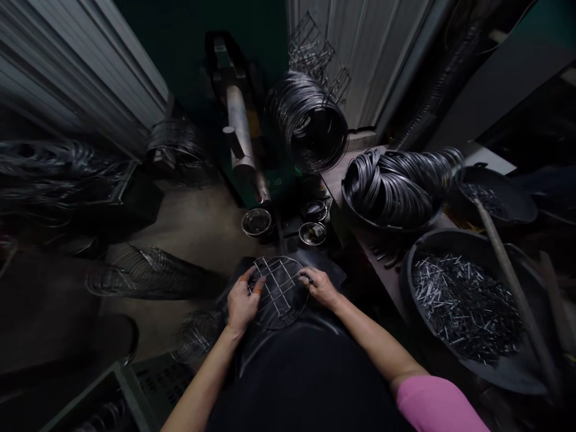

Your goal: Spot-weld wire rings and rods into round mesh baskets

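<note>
Now left fingers (258, 286) and right fingers (311, 275) grip a round, crisscrossed wire grid (276, 285).

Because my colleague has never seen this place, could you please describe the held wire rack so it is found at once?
Start at the machine, top centre, and go down past the small bowls. There the left hand and right hand hold the rack. Unlike the solid bowls, it is an open grid inside a thin ring.

arms (364, 331) extended, left grip (243, 305) curled, right grip (322, 287) curled
</note>
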The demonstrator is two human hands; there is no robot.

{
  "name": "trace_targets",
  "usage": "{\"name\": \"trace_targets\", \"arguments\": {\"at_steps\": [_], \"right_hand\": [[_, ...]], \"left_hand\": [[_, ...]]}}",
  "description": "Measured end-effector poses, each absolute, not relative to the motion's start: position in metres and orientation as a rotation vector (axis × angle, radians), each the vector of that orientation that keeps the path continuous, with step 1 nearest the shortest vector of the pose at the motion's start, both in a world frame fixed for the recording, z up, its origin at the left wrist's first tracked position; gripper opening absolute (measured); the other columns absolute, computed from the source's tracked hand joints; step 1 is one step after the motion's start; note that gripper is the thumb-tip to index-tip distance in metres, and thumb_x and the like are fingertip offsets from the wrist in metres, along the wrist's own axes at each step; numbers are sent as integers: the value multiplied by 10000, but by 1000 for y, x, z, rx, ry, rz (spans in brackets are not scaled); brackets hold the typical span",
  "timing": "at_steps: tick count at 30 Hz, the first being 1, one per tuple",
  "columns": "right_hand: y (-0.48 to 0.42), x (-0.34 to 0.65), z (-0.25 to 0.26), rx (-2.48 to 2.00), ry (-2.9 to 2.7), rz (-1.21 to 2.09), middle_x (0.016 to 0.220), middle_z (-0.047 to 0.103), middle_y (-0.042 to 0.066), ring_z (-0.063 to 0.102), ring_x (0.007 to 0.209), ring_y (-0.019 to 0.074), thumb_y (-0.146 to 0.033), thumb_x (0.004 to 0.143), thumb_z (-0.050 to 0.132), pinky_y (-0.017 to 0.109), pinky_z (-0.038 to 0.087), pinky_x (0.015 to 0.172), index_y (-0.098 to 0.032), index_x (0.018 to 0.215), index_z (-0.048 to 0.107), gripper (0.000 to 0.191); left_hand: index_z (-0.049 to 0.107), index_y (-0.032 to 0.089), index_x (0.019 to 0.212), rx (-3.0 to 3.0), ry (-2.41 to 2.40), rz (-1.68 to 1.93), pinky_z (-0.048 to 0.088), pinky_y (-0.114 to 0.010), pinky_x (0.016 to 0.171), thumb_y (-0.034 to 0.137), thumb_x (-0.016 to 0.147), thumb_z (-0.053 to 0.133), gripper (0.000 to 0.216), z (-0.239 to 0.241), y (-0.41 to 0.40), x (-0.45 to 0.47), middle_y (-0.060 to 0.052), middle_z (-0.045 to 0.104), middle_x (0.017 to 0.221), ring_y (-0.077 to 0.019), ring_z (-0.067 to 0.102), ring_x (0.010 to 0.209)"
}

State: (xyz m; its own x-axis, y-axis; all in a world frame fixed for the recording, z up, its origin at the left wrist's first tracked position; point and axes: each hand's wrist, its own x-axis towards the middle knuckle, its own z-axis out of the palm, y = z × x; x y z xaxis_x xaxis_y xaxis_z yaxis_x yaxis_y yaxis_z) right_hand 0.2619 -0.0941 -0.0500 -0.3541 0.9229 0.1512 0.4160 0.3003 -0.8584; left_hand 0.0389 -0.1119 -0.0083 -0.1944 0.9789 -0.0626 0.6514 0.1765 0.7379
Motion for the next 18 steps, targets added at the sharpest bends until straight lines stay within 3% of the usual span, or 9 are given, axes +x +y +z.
{"name": "trace_targets", "arguments": {"at_steps": [3,6,10,14,18], "right_hand": [[-94,266,-46,-1192,-1824,1072,945,672,71,615,886,182,-320,833,551,311,458,827,-209,968,649,201],[-93,275,-40,-1216,-1712,1174,1048,665,82,604,986,214,-385,731,660,340,446,876,-206,1043,646,360],[-86,292,-31,-1453,-1425,1164,972,695,81,626,919,217,-399,783,560,346,462,841,-175,994,670,327],[-54,321,-7,-1572,-1338,890,867,707,76,634,825,211,-406,789,529,312,473,778,-155,905,686,318],[5,374,45,-1776,-1347,325,1009,681,119,619,926,226,-350,828,487,310,449,825,-137,1022,653,332]], "left_hand": [[566,163,1168,1491,1869,858,394,-395,986,485,788,522,500,-6,-112,35,-128,606,1165,-256,550,1101],[527,167,1210,1385,1805,991,359,-394,1025,535,770,524,573,-7,-114,25,-125,547,1244,-251,503,1161],[473,167,1264,1127,1762,1033,343,-402,1043,584,772,493,645,-11,-123,6,-122,544,1262,-254,495,1180],[483,205,1261,1023,1797,960,323,-409,1064,610,779,453,630,-22,-137,-11,-102,532,1296,-269,451,1237],[552,242,1179,1093,1745,862,342,-440,1062,614,720,510,593,-49,-139,-21,-59,564,1269,-297,436,1250]]}}
